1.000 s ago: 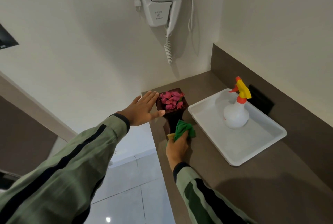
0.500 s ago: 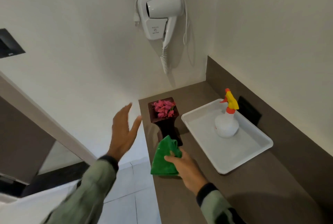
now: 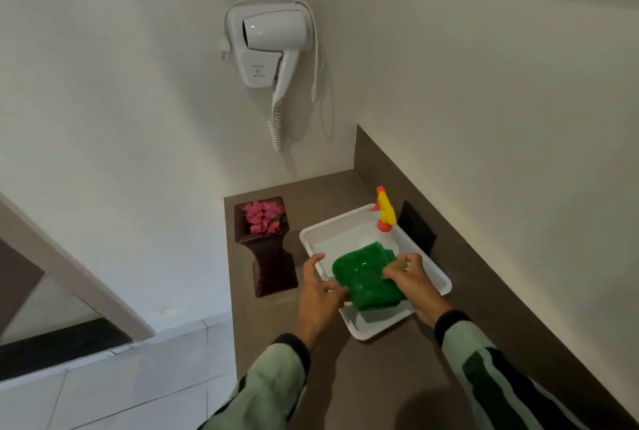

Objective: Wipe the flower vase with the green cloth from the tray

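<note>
We're looking down at the brown desk, and both hands are on the green cloth over the white tray. Our right hand is pinching its right edge with clenched fingers; our left hand is gripping the left edge. The flower vase is standing just left of the tray, untouched. A spray bottle is sitting at the tray's far corner.
</note>
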Demonstrator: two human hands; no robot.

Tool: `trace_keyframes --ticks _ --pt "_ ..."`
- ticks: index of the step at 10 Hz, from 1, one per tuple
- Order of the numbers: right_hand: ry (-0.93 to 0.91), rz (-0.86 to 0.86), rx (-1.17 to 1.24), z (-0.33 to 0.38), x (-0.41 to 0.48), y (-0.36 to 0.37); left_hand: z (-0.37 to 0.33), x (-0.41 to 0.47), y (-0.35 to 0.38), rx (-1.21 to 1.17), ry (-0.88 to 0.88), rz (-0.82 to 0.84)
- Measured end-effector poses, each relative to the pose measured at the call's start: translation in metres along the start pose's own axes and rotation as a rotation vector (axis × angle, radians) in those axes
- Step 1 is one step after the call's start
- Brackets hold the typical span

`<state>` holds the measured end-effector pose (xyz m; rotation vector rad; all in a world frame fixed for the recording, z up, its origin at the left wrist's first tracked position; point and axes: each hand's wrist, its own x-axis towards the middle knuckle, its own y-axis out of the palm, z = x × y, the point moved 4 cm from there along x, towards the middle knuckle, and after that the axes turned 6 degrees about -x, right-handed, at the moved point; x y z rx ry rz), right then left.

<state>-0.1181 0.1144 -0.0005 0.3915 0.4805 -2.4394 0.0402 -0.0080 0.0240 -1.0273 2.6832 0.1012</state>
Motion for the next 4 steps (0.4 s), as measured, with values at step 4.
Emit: trace_keyframes --ticks 4 --pt "-0.162 -0.176 -1.254 -0.019 0.017 0.000 0.045 0.005 0.025 1.184 0.230 0.033"
